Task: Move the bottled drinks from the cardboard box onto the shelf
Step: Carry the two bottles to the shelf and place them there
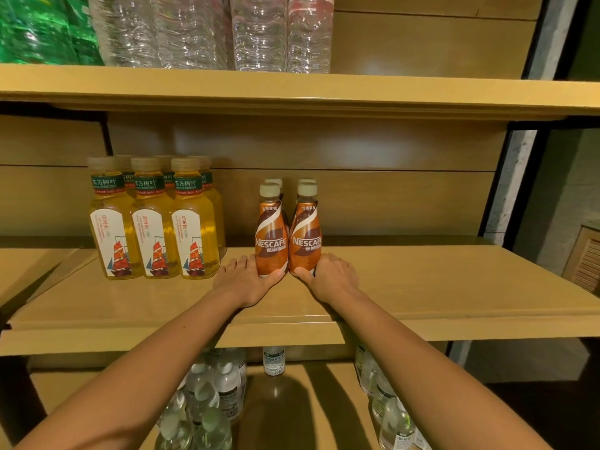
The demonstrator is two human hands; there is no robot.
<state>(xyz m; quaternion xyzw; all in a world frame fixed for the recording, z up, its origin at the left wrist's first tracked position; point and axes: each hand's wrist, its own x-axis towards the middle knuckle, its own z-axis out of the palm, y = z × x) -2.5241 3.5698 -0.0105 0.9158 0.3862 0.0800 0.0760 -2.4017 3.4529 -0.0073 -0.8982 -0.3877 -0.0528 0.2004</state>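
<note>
Two brown coffee bottles [288, 235] with cream caps stand upright, touching, on the middle wooden shelf [422, 287], two more behind them. The left hand [246, 280] wraps the left bottle's base; the right hand [331, 277] wraps the right one's, fingers curled, thumbs in front. Both forearms reach straight forward. Amber tea bottles [156, 222] stand to the left.

Warm dim light; glare on back panel [357, 151]; edges bowed, blurred.
</note>
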